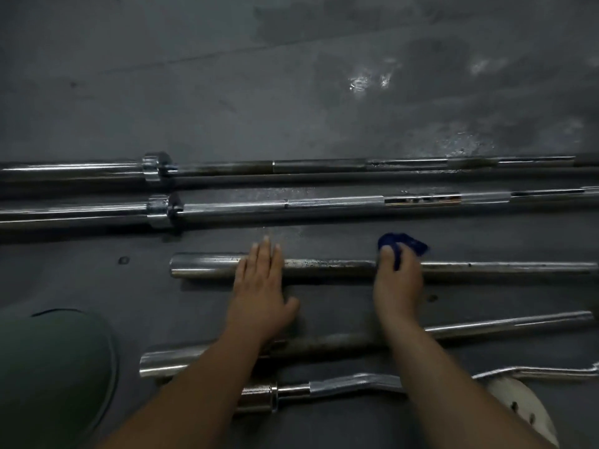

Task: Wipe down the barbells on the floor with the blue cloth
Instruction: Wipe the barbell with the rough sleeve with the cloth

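Barbells (334, 204): five lie roughly parallel on the floor (227, 108). Two long collared ones lie farthest, then the middle bar (330, 268), the near bar (486, 327), and the curl bar (350, 384) closest.
In work: middle bar, a plain tube with dark specks on the stretch between the hands.
Cloth: blue cloth (408, 244) is bunched over the top and far side of the middle bar.
Right: right hand (400, 286) has its fingers curled round the cloth, clamping it to the bar.
Left: left hand (259, 286) is flat with fingers straight, pressing the bar near its left end.
Step (my read): wiping the middle bar's shaft.
Do well: wrap the cloth right round and stroke along the axis. Press harder on the specked stretch, and roll the bar part-turns to reach the underside.
Risk: bar rolls if the left hand lifts.
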A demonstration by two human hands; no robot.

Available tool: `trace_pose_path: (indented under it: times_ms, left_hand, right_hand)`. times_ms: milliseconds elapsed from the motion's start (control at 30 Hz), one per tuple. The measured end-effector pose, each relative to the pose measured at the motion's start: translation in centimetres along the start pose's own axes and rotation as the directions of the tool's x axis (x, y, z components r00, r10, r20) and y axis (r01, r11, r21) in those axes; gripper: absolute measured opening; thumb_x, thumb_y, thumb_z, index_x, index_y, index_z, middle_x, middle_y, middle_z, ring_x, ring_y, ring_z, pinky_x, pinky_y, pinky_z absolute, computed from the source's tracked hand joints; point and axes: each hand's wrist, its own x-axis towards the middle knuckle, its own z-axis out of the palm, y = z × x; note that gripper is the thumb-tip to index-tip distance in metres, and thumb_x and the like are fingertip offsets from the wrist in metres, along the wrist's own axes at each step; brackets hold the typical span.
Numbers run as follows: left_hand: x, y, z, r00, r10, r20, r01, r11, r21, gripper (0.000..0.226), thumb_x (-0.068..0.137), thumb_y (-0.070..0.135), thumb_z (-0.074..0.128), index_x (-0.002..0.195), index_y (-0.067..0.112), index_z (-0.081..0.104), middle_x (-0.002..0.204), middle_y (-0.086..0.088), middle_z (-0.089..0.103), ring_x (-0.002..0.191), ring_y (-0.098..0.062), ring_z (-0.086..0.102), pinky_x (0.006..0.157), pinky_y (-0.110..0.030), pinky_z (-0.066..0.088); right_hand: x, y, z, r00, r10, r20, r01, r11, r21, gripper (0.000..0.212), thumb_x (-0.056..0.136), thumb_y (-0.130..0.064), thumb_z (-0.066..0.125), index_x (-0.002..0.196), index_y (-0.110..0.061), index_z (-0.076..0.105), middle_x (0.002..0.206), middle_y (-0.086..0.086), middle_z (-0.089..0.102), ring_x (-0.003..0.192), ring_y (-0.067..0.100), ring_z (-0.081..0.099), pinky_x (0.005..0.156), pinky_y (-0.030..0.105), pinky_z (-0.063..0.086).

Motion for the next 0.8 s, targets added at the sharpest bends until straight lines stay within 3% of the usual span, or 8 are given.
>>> trace_pose_path:
  times_ms: [100,233,300,367,433,567,633,800]
  left_hand:
    - [2.7,-0.4,-0.6,1.0,0.028,-0.013,-0.029,0.998,-0.049,0.099,0.079,0.053,0.043,0.158,0.02,-0.008,0.166,-0.003,-0.009,0.152,-0.02,-0.009,0.12,-0.038,-0.01]
    - [4.0,-1.4,-1.0,0.997,0.046,-0.055,-0.052,0.992,-0.112,0.09,0.076,0.037,0.048,0.157,0.012,0.017,0.163,-0.008,0.022,0.15,-0.024,0.021,0.12,-0.032,-0.001]
    - [3.4,-2.1,-0.9,0.993,0.074,-0.09,-0.083,0.992,-0.1,0.094,0.064,0.029,0.055,0.152,0.008,0.031,0.156,-0.012,0.036,0.142,-0.028,0.036,0.12,-0.032,0.007]
    - [3.2,-2.1,-0.5,0.992,0.082,-0.096,-0.092,0.99,-0.103,0.098,0.059,0.026,0.058,0.152,0.008,0.031,0.155,-0.012,0.038,0.142,-0.027,0.034,0.121,-0.034,0.008]
    - [3.4,-1.8,-0.1,0.991,0.042,-0.13,-0.061,0.988,-0.145,0.097,0.058,0.023,0.058,0.151,0.006,0.032,0.154,-0.013,0.039,0.141,-0.025,0.034,0.12,-0.034,0.009]
    - [4.1,-2.8,0.0,0.99,0.052,-0.128,-0.075,0.981,-0.181,0.08,0.073,0.015,0.058,0.149,0.004,0.037,0.154,-0.012,0.04,0.138,-0.026,0.043,0.119,-0.034,0.017]
    - [3.5,-3.5,-0.4,0.992,0.109,-0.069,-0.117,0.985,-0.128,0.085,0.068,0.012,0.053,0.151,0.004,0.034,0.158,-0.012,0.033,0.141,-0.027,0.04,0.119,-0.037,0.018]
    - [1.5,-3.2,-0.9,0.989,0.132,-0.065,-0.14,0.982,-0.127,0.093,0.063,0.006,0.058,0.152,0.005,0.03,0.16,-0.013,0.03,0.145,-0.028,0.033,0.12,-0.04,0.019]
  right_hand:
    - [-2.4,-1.2,5.8,0.945,-0.293,0.144,0.323,0.903,-0.282,0.033,0.087,-0.042,0.046,0.105,-0.022,0.066,0.109,0.0,0.066,0.105,0.025,0.058,0.093,0.043,0.045]
    - [-3.5,-3.9,8.7,0.74,-0.524,0.422,0.664,0.67,-0.332,0.034,0.082,-0.043,0.053,0.112,-0.029,0.062,0.112,-0.005,0.065,0.105,0.019,0.057,0.097,0.041,0.042]
    - [-0.9,-2.0,6.6,0.775,-0.506,0.378,0.63,0.663,-0.405,0.033,0.08,-0.043,0.057,0.108,-0.027,0.064,0.101,0.0,0.067,0.09,0.025,0.059,0.086,0.04,0.045]
    - [1.0,-0.2,4.3,0.913,-0.364,0.182,0.405,0.774,-0.487,0.03,0.081,-0.041,0.054,0.102,-0.023,0.065,0.093,0.003,0.067,0.085,0.029,0.058,0.084,0.041,0.044]
    - [0.2,-0.6,5.4,0.935,-0.338,0.107,0.348,0.817,-0.459,0.023,0.08,-0.035,0.055,0.096,-0.021,0.066,0.091,0.003,0.066,0.086,0.028,0.057,0.088,0.043,0.043]
    - [-4.4,-4.4,10.2,0.706,-0.526,0.474,0.673,0.707,-0.219,0.031,0.081,-0.034,0.058,0.11,-0.025,0.065,0.107,-0.003,0.066,0.1,0.019,0.057,0.102,0.04,0.04]
    - [-3.4,-3.4,9.3,0.669,-0.523,0.528,0.714,0.65,-0.261,0.038,0.079,-0.036,0.058,0.117,-0.028,0.061,0.112,-0.004,0.064,0.102,0.02,0.057,0.105,0.044,0.038]
    - [-0.7,0.7,4.6,0.895,-0.376,0.24,0.445,0.791,-0.419,0.037,0.081,-0.033,0.051,0.113,-0.021,0.064,0.108,0.002,0.065,0.098,0.025,0.058,0.105,0.048,0.037]
